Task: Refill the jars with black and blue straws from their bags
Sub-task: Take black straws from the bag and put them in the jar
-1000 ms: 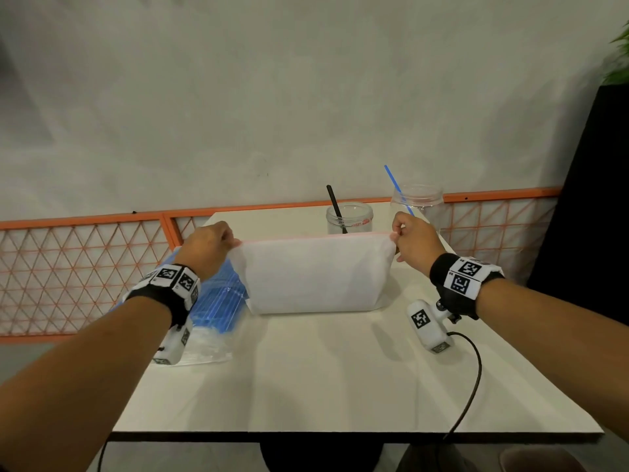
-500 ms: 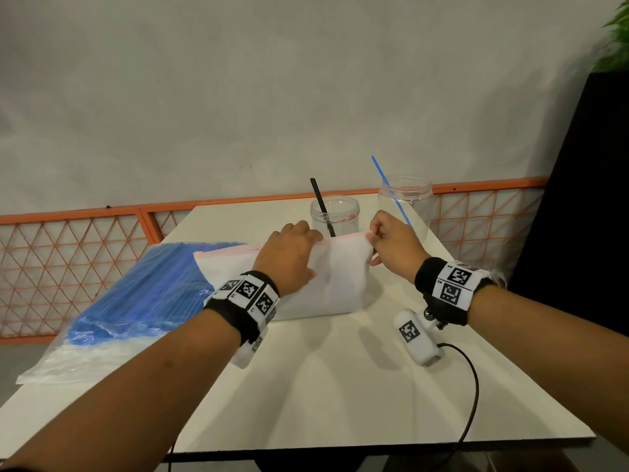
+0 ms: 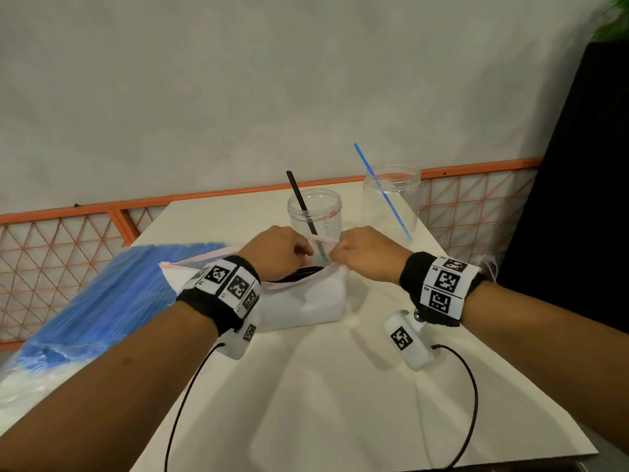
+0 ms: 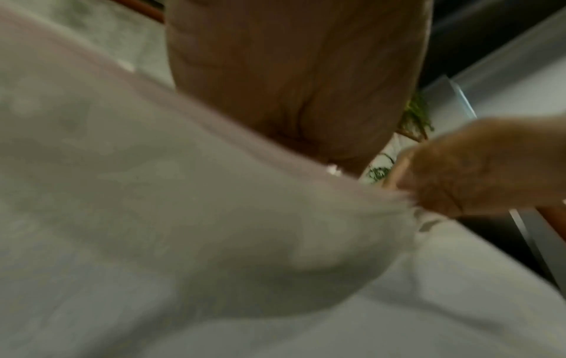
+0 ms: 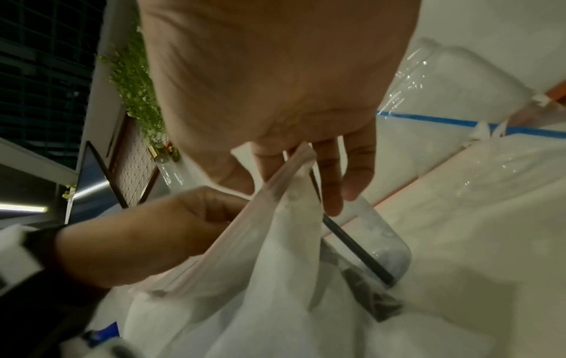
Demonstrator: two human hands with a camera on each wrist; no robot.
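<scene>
Hands, left hand [image 3: 277, 251] and right hand [image 3: 366, 254], pinch the white bag [image 3: 303, 298] mouth apart on the bench [image 3: 340, 386].

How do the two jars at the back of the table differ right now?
The left jar is shorter and holds one black straw; the right jar is taller and holds one blue straw. The left jar has red print near its rim; the right one looks plain. Both are clear, open, upright and nearly empty.

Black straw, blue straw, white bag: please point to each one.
Black straw [image 3: 296, 193], head view, upper shaft above the jar.
Blue straw [image 3: 363, 158], head view, upper shaft.
White bag [image 3: 306, 301], head view, front face.
</scene>
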